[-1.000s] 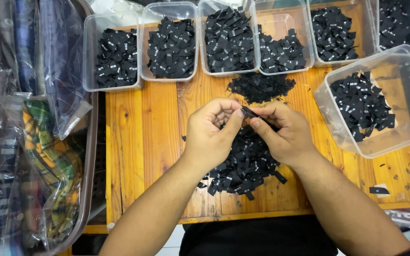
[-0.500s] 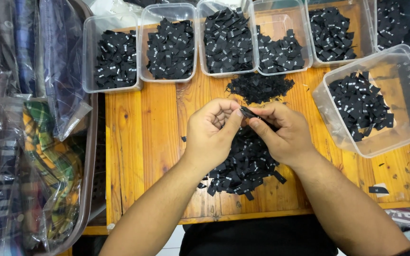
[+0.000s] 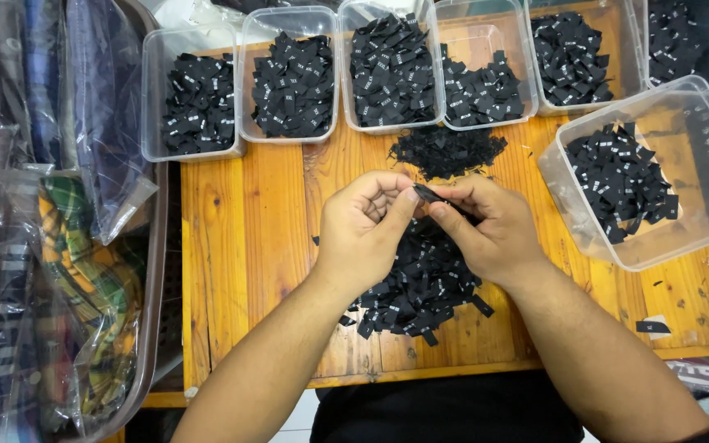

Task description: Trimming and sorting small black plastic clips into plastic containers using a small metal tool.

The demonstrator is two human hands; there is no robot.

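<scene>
Fingers (image 3: 410, 197) of both hands meet on one small black label (image 3: 425, 193), thumb and forefinger of the left hand (image 3: 363, 234) and of the right hand (image 3: 486, 230) pinched together on it just above the tabletop (image 3: 231, 238). Whether they are unfolding it or only turning it cannot be told.

Directly under the hands lies a loose heap (image 3: 420, 287) of the same labels, spread toward the near edge. Beyond the fingers sits a smaller pile (image 3: 449, 152) of black scraps or labels (too fine to tell which).

Further out, a row of clear tubs runs along the far edge: the tubs (image 3: 293, 82) at left and middle are well filled, one tub (image 3: 482, 74) holds less, with bare bottom showing. A tilted tub (image 3: 658, 172) at right rests partly on the tabletop, about half covered inside.

Judging by this, much sorting looks done, yet the heap left under the hands is sizeable. A few stray labels (image 3: 652, 326) lie near the right edge.
</scene>
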